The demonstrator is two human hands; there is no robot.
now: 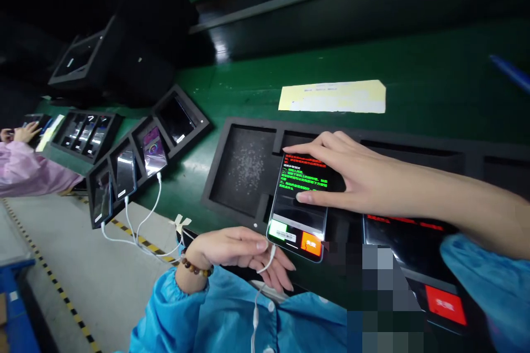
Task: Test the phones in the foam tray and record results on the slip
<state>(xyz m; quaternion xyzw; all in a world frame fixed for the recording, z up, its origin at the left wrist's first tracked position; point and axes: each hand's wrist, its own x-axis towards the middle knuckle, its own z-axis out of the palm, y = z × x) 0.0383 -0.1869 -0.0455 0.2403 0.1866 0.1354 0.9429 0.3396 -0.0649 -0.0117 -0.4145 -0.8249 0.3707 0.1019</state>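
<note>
Black phone (304, 207), lit, one: over foam tray (252, 123), near the bench (240, 88)'s front edge. Right hand (348, 171): thumb and forefinger spread apart on it. Left hand (240, 248): beside white plug (273, 251) at phone's lower end; pinch unclear. Advisable handling: phone steadied, plug straight, cable (255, 314) slack.

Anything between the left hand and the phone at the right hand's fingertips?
Only the white cable, crossing the left hand up to the lower edge of the phone. Nothing else visible; the right hand is over the upper part.
</note>
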